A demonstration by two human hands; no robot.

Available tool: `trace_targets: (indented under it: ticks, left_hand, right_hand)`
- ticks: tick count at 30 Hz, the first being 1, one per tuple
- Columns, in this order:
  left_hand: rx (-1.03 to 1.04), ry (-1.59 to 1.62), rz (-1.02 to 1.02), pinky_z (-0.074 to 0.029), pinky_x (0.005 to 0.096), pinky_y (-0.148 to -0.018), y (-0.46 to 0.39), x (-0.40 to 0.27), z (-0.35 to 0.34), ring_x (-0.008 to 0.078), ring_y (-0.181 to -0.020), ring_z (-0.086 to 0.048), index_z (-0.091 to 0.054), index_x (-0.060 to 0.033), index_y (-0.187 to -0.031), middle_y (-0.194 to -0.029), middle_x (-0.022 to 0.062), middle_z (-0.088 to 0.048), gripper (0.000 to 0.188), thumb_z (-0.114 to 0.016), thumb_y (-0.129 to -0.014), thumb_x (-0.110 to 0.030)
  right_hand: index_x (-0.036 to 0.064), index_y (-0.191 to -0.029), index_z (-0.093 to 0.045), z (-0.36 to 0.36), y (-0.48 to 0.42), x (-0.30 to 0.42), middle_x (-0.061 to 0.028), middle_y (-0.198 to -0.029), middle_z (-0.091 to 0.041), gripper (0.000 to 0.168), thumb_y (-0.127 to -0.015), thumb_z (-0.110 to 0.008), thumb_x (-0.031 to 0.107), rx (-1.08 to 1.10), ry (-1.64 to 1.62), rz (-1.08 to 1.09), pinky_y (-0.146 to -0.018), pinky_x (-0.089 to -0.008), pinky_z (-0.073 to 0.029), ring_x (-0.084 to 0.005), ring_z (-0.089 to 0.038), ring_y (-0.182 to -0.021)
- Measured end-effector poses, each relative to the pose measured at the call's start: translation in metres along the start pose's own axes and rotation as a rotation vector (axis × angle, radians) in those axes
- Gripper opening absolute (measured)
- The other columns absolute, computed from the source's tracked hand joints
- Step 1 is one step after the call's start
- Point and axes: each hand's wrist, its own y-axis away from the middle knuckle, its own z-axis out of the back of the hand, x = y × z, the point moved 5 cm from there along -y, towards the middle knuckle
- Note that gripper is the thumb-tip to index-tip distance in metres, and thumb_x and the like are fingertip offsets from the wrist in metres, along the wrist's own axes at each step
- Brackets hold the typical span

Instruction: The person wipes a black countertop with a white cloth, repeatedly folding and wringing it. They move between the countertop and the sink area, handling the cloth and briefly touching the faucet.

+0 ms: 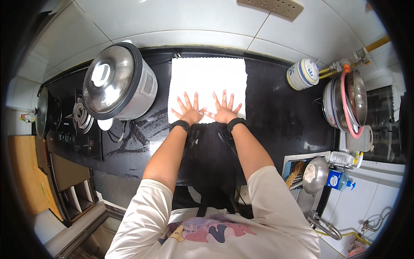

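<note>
A white cloth [208,76] with scalloped edges lies spread on the black countertop [268,106]. My left hand [190,110] rests palm down on its lower left part, fingers spread. Beside it, my right hand [224,108] is palm down on the lower right part, its fingers spread too. The two thumbs come close to each other near the middle. Neither hand holds anything. Each wrist has a black band around it.
A large electric cooker [142,87] with a metal lid stands left, beside a gas hob [81,113]. A lidded ceramic jar [302,74] and stacked basins [355,94] are at the right. A metal bowl [318,178] holding white powder sits by the sink.
</note>
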Motion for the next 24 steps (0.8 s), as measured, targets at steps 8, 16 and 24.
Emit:
trace_targets:
  ticks: [8, 16, 24]
  left_hand:
    - [0.041, -0.030, -0.083, 0.004, 0.0714, -0.098, 0.021, 0.011, -0.014, 0.0389, -0.136, 0.023, 0.010, -0.0322, -0.145, -0.150, 0.0106, 0.024, 0.085, -0.036, -0.084, -0.068]
    - [0.067, -0.046, -0.065, 0.007, 0.0700, -0.098, 0.102, 0.042, -0.075, 0.0384, -0.136, 0.024, 0.008, -0.0328, -0.146, -0.150, 0.0112, 0.024, 0.086, -0.035, -0.082, -0.070]
    - [0.120, -0.005, -0.037, 0.013, 0.0693, -0.096, 0.178, 0.076, -0.138, 0.0354, -0.134, 0.029, 0.008, -0.0341, -0.146, -0.149, 0.0086, 0.028, 0.082, -0.036, -0.085, -0.067]
  right_hand:
    - [0.032, -0.147, 0.004, -0.022, 0.026, -0.002, -0.0088, -0.152, 0.018, 0.094, -0.077, -0.044, 0.073, 0.012, 0.032, -0.022, -0.101, -0.0674, 0.009, -0.0367, 0.020, -0.138]
    - [0.028, -0.147, 0.006, -0.086, 0.119, 0.004, -0.0114, -0.150, 0.023, 0.091, -0.080, -0.038, 0.073, 0.084, 0.024, -0.027, -0.101, -0.0642, 0.012, -0.0358, 0.025, -0.136]
    - [0.026, -0.147, 0.009, -0.156, 0.197, 0.012, -0.0132, -0.149, 0.026, 0.094, -0.080, -0.038, 0.073, 0.146, 0.016, -0.036, -0.101, -0.0640, 0.012, -0.0364, 0.030, -0.134]
